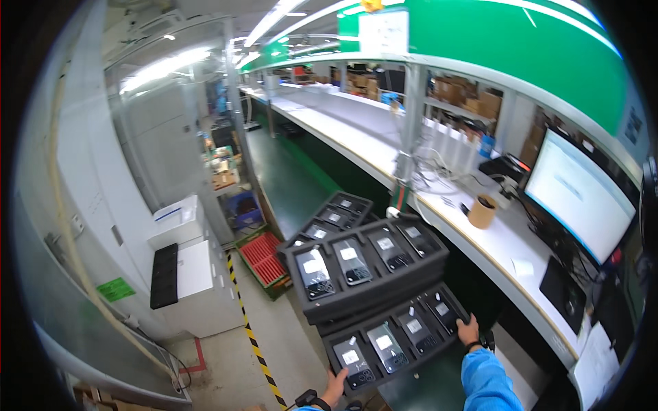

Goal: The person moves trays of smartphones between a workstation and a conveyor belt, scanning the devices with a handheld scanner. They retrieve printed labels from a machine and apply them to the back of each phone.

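Hands [470, 333] grip black tray [394, 342]; its far half hidden under upper tray [367, 264].

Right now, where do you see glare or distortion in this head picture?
Head view: the ceiling light strips and the monitor burn out white; the fisheye bends the white workbench edge; the phones in the nearest black tray show soft reflections.

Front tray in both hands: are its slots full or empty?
Full. The front tray, held by the left hand and right hand, shows four slots, each with a dark phone lying flat.
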A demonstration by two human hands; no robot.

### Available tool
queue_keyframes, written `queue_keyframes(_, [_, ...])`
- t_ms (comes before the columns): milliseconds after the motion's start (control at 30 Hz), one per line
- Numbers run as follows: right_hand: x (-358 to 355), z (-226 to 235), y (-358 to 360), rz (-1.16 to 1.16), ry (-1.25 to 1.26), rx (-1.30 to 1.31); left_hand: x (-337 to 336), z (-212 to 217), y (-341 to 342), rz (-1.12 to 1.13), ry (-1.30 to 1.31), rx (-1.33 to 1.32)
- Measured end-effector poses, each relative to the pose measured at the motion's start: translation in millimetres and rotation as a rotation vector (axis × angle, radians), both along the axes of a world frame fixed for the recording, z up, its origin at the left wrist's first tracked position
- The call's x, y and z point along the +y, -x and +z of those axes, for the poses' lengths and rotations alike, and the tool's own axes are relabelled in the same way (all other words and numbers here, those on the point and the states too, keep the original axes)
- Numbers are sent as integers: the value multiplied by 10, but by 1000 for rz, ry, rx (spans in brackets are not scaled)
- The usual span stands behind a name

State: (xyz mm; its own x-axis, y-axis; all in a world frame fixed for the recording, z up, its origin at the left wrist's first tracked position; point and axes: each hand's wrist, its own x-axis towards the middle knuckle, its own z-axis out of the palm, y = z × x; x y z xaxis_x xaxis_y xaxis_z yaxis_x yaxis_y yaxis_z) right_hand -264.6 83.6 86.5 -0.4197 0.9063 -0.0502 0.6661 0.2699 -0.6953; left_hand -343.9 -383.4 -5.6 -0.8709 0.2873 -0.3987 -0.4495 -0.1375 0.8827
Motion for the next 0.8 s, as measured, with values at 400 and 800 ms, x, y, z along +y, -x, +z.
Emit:
queue_keyframes(400, [128,43,-282,-137,9,-126,92,55,176,12,89,111])
queue_keyframes(800, [162,-227,-608,73,305,135,51,155,286,-2,123,101])
